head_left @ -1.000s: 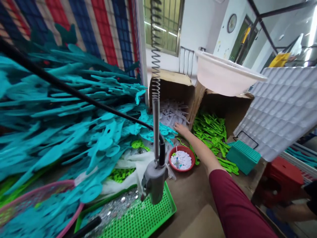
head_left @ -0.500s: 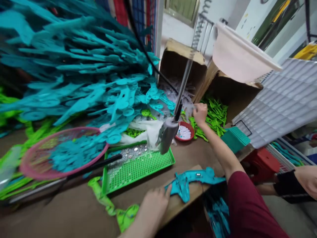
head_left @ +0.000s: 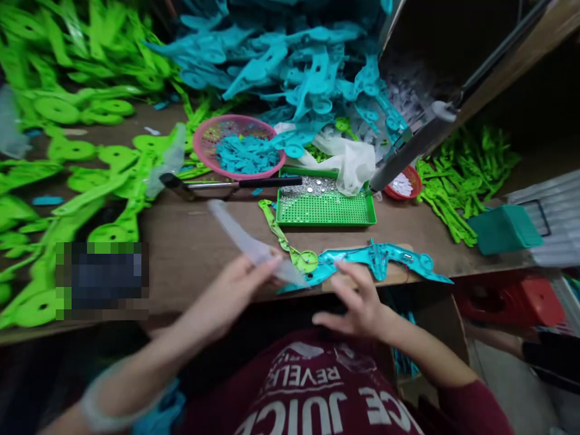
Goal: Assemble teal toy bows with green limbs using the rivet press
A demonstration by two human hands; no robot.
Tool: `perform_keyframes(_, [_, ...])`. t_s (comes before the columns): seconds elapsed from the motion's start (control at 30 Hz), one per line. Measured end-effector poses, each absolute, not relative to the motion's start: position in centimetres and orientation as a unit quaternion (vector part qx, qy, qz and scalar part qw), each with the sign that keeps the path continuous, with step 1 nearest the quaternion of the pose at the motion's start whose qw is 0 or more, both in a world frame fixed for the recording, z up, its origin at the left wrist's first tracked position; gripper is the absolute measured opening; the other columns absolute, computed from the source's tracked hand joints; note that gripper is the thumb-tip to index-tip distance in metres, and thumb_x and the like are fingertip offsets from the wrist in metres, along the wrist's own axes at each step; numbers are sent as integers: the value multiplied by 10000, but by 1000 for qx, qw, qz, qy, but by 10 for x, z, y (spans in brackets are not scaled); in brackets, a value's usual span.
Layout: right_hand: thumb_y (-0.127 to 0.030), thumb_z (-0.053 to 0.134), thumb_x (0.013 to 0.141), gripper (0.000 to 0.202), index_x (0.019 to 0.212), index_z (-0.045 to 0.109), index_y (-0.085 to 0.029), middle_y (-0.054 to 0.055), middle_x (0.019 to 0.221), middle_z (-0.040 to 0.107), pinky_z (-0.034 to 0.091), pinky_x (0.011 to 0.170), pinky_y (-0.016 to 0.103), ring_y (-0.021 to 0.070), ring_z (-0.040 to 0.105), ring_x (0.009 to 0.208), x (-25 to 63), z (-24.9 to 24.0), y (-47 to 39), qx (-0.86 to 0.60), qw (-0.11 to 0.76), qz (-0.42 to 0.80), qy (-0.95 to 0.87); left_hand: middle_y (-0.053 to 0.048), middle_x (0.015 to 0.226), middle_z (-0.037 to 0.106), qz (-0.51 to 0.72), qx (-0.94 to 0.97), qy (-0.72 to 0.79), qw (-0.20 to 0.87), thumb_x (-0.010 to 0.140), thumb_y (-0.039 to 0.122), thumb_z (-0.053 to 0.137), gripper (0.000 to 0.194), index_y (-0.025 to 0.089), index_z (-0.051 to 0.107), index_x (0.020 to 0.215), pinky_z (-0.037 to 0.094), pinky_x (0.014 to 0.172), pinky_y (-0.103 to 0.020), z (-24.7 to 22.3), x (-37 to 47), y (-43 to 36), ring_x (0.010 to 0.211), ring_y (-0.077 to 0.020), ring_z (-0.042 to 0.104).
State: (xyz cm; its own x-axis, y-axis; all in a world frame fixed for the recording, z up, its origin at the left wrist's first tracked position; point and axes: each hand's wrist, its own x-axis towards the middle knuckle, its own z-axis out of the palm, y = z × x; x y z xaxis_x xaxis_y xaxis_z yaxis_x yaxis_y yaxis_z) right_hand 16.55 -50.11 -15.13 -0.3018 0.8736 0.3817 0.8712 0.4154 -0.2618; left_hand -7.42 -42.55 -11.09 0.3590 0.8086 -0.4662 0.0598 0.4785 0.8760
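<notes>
My left hand (head_left: pixel 238 281) is closed on a long, curved strip of translucent whitish plastic (head_left: pixel 238 232), pinched near its lower end. Beneath the strip's tip lies a blue bow-shaped plastic shell (head_left: pixel 387 261), flat along the table's front edge, with small fittings and thin wires on it. My right hand (head_left: pixel 357 305) hovers by the near side of this shell, fingers spread and slightly blurred, with nothing seen in it. A lime-green plastic part (head_left: pixel 304 261) with a round end touches or overlaps the shell's left portion; which one is unclear.
Behind are a green perforated tray (head_left: pixel 326 214) with small metal pieces, a pink basket (head_left: pixel 202 148) of blue bits and a red bowl (head_left: pixel 413 192) of white pieces. A grey electric screwdriver (head_left: pixel 410 145) hangs above. A hammer (head_left: pixel 176 184) lies left, near heaped green parts (head_left: pixel 58 112).
The view has swung left and downward. My right hand has come back from the pale pieces at the boxes. The translucent strip is now in my left hand, which was resting by the blue shell.
</notes>
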Motion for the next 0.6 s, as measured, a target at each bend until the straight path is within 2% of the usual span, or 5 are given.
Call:
perform_keyframes(0.1, [-594, 629, 910, 601, 1330, 578, -166, 191, 1350, 585, 518, 1017, 509, 309, 569, 1249, 131, -157, -475, -481, 178, 61, -856, -29, 910, 716, 288, 436, 540, 660, 613, 601, 858, 508, 202, 675, 868, 511, 747, -289, -117, -103, -387, 855, -198, 625])
perform_keyframes(0.2, [-635, 646, 876, 688, 1320, 584, -112, 228, 1332, 606, 524, 1008, 504, 324, 589, 1227, 127, -155, -448, -418, 117, 106, -894, -27, 838, 701, 247, 462, 531, 665, 601, 577, 861, 481, 194, 662, 814, 508, 704, -283, -124, -115, -374, 789, -181, 619])
perform_keyframes(0.27, [-650, 640, 868, 724, 1314, 577, -84, 246, 1326, 616, 539, 990, 494, 332, 606, 1207, 133, -155, -441, -391, 100, 123, -907, -32, 846, 702, 226, 465, 520, 680, 612, 566, 849, 472, 192, 653, 825, 525, 728, -308, -132, -112, -379, 788, -187, 631])
perform_keyframes(0.4, [-630, 632, 880, 693, 1300, 536, -87, 260, 1372, 577, 558, 983, 473, 336, 604, 1246, 146, -162, -450, -378, 156, 148, -900, -43, 893, 711, 215, 458, 498, 704, 667, 515, 815, 434, 187, 643, 894, 542, 771, -333, -145, -96, -394, 819, -189, 647])
perform_keyframes(0.6, [-592, 676, 868, 674, 1304, 440, -135, 230, 1290, 569, 610, 876, 446, 317, 654, 1147, 152, -165, -454, -396, 209, 213, -868, -57, 930, 745, 194, 426, 485, 738, 674, 492, 840, 413, 193, 658, 893, 572, 791, -327, -147, -92, -393, 849, -197, 680])
